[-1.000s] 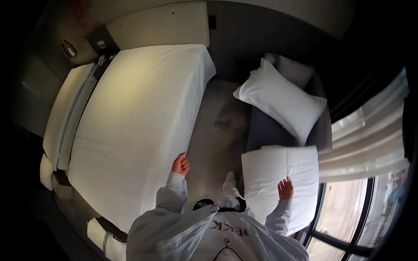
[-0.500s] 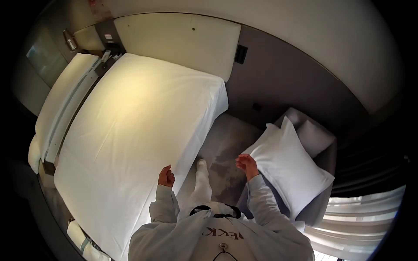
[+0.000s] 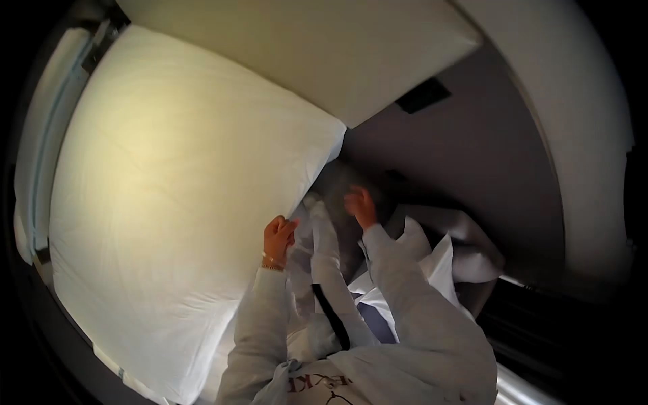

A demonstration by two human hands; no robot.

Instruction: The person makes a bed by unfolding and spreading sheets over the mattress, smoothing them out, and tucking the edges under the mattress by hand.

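Note:
A bed covered with a smooth white sheet (image 3: 162,169) fills the left half of the head view. My left hand (image 3: 278,237) is over the right edge of the bed, its fingers curled in and the thumb side up; nothing shows in it. To the right, my right hand (image 3: 360,204) hangs above the dark gap between bed and wall, fingers partly spread and a little blurred, holding nothing. Below and right of it, a white pillow (image 3: 440,262) rests on a grey armchair (image 3: 472,260), partly hidden by my right sleeve.
A pale headboard (image 3: 324,61) rises behind the bed. The dark wall panel (image 3: 486,135) carries a black socket plate (image 3: 423,96). Another bed or bolster (image 3: 47,115) stands at the far left. My legs are in the narrow passage beside the bed.
The view has moved forward toward the headboard and turned. Both hands have moved up toward the bed's head-end corner. The armchair and pillow now lie lower, partly behind my right arm.

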